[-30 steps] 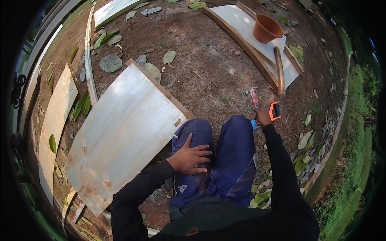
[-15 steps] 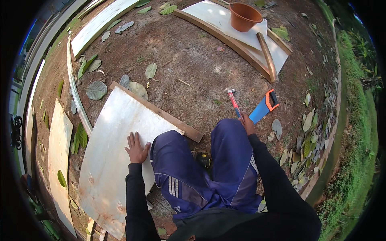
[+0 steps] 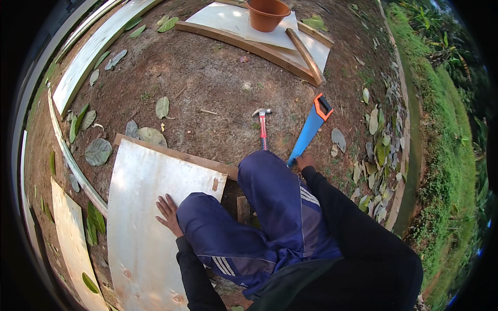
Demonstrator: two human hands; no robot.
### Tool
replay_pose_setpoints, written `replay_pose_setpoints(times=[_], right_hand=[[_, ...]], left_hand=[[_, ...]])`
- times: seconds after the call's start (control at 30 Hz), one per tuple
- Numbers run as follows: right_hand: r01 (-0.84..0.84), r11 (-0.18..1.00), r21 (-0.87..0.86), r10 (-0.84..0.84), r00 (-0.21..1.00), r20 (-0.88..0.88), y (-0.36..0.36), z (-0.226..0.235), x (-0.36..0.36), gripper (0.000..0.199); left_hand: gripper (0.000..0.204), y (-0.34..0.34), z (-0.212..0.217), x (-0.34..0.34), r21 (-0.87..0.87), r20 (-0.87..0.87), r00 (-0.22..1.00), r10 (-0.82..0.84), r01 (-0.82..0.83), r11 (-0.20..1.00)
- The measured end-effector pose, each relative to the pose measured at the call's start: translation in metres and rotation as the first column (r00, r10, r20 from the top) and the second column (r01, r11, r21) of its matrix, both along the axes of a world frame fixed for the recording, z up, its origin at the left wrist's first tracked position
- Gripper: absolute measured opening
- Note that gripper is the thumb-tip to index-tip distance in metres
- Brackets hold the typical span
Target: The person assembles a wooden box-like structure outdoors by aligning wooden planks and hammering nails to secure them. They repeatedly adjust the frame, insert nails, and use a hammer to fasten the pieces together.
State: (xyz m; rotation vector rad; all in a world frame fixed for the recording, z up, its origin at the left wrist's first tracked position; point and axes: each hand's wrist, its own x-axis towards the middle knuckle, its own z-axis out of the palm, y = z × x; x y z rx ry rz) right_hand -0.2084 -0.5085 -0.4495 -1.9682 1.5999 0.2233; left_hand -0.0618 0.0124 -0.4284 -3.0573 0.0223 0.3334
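Observation:
Palm down, fingers spread, my left hand (image 3: 168, 215) rests on a pale plywood panel (image 3: 140, 197) beside my left knee. A wooden strip (image 3: 181, 159) edges the panel's far side. On the right, my right hand (image 3: 305, 161) is closed at the narrow tip of a hand saw (image 3: 307, 132), its fingers partly hidden. The saw has a blue blade and an orange and black handle pointing away from me. To its left lies a claw hammer (image 3: 263, 124) with a red handle, the handle's end hidden behind my right knee.
An orange-brown bucket (image 3: 267, 16) stands on another wood-framed panel (image 3: 220, 18) at the far side, with a short wooden piece (image 3: 306, 57) leaning across its corner. More boards (image 3: 72, 233) lie at left. Dry leaves (image 3: 376, 155) and a ditch with a grassy bank (image 3: 446, 145) lie at right.
My right hand has left the hammer's handle and moved to the saw's tip. The hammer now lies on the ground. The view has shifted; my left hand stays on the panel.

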Motion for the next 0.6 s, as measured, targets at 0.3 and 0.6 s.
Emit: replay_pose_setpoints(times=[0.3,0.6], right_hand=[[0.169,0.986,-0.003,-0.169,0.985,-0.025,-0.001,-0.051,0.017,0.050],[0.250,0.758,0.602,-0.527,0.779,0.340,-0.011,-0.024,0.023,0.036]], left_hand=[[0.078,-0.002,-0.001,-0.008,0.004,0.104,0.994,-0.044,0.044,0.999],[0.073,0.002,-0.002,-0.008,0.040,0.120,0.989,-0.088,0.084,0.996]])
